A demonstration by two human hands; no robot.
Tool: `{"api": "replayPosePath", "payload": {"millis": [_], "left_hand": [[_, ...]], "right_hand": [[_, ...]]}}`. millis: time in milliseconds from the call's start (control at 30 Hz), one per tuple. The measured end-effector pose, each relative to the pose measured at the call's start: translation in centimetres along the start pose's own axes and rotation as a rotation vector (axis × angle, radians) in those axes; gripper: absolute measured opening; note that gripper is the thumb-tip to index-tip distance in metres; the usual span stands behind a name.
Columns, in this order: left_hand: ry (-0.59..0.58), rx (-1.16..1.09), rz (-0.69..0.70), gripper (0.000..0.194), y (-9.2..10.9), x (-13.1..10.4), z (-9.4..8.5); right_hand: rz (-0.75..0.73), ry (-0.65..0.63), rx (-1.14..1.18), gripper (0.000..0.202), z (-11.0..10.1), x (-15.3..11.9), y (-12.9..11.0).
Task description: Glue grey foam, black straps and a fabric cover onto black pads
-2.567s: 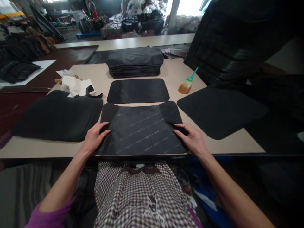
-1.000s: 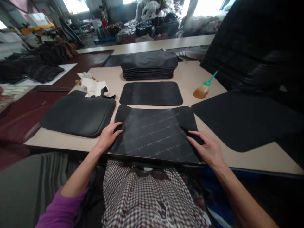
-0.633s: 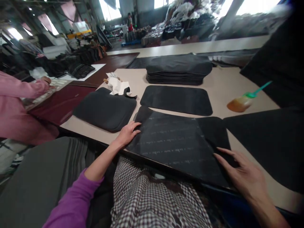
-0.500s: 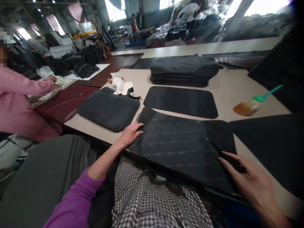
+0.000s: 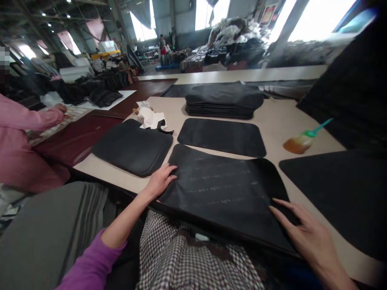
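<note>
A black sheet (image 5: pixel 211 189) with rows of faint pale print lies before me at the table's front edge, over a black panel whose rounded right end (image 5: pixel 273 177) shows. My left hand (image 5: pixel 160 181) has its thumb and fingers closed at the sheet's left edge. At the right edge, the thumb and forefinger of my right hand (image 5: pixel 305 225) pinch the sheet. Just behind it lies a flat black panel (image 5: pixel 222 137) with rounded corners. Left of my left hand is a short stack of black panels (image 5: pixel 133 147).
A taller stack of black panels (image 5: pixel 223 100) stands farther back. White scraps (image 5: pixel 151 119) lie at the left. A bottle of amber liquid (image 5: pixel 299 143) with a green nozzle and a large black piece (image 5: pixel 338 193) are at right. A co-worker in pink (image 5: pixel 27 141) is at far left.
The view has shifted, so the table appears lower and farther left. Both hands stay at the sheet's edges, and its print rows have changed shape slightly.
</note>
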State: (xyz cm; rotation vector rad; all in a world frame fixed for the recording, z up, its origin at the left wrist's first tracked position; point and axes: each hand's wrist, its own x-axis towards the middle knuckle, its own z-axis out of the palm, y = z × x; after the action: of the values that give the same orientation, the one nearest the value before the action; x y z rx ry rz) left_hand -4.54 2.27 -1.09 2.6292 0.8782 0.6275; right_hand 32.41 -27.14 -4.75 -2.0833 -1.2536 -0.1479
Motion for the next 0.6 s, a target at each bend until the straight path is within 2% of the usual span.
{"api": "replayPosePath", "payload": {"millis": [100, 200, 300, 400, 500, 600], "left_hand": [[0.075, 0.151, 0.033, 0.041, 0.6, -0.3, 0.1], [0.127, 0.345, 0.111, 0.048, 0.9, -0.5, 0.4], [0.024, 0.380, 0.241, 0.048, 0.3, -0.8, 1.1], [-0.049, 0.349, 0.293, 0.047, -0.7, -0.8, 1.6], [-0.035, 0.325, 0.283, 0.041, -1.0, -0.6, 1.7], [-0.055, 0.323, 0.263, 0.043, -0.7, -0.3, 1.6]], "right_hand": [[-0.050, -0.022, -0.019, 0.058, 0.5, -0.4, 0.8], [-0.072, 0.025, -0.059, 0.053, 0.6, -0.8, 0.4], [-0.105, 0.088, -0.174, 0.049, 0.1, -0.8, -1.0], [-0.163, 0.104, -0.256, 0.041, -0.3, -0.5, -2.0], [-0.284, 0.020, -0.246, 0.043, -0.2, -0.4, -1.6], [-0.342, -0.134, -0.225, 0.059, 0.2, -0.9, -0.7]]}}
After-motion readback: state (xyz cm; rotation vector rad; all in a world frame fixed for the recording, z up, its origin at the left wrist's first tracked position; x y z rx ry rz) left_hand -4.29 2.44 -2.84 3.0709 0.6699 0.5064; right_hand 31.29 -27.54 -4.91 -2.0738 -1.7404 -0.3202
